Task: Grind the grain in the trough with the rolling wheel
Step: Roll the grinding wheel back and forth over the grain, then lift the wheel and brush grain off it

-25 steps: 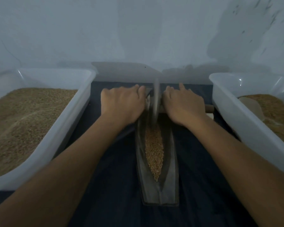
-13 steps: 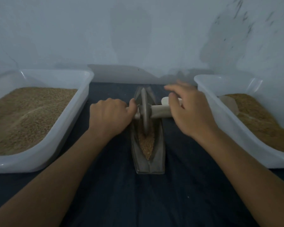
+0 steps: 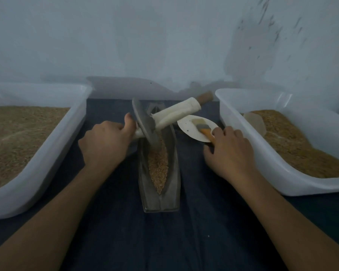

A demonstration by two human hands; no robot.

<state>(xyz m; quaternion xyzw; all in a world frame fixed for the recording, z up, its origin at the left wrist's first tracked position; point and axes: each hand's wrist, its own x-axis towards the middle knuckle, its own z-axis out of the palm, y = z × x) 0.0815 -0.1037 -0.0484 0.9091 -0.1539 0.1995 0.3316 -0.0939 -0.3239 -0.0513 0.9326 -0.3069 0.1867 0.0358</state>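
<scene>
The left hand (image 3: 106,142) has its fingers wrapped round the near end of the cloth-wrapped axle, tipping the rolling wheel (image 3: 145,124) askew over the far end of the trough (image 3: 160,173). The right hand (image 3: 228,151) curls loosely onto an orange-handled brush (image 3: 205,130) lying on a pale scoop (image 3: 196,127); whether it pinches the handle I cannot tell. Grain (image 3: 158,165) fills the trough's groove. Held one-handed, the tilted wheel could slip sideways and spill grain onto the dark cloth (image 3: 164,241).

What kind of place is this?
Probably a makeshift indoor grain-grinding station, not a kitchen proper: a boat-shaped trough of grain with a rolling wheel on a dark cloth, two white plastic tubs of grain either side, against a bare scuffed wall.
</scene>
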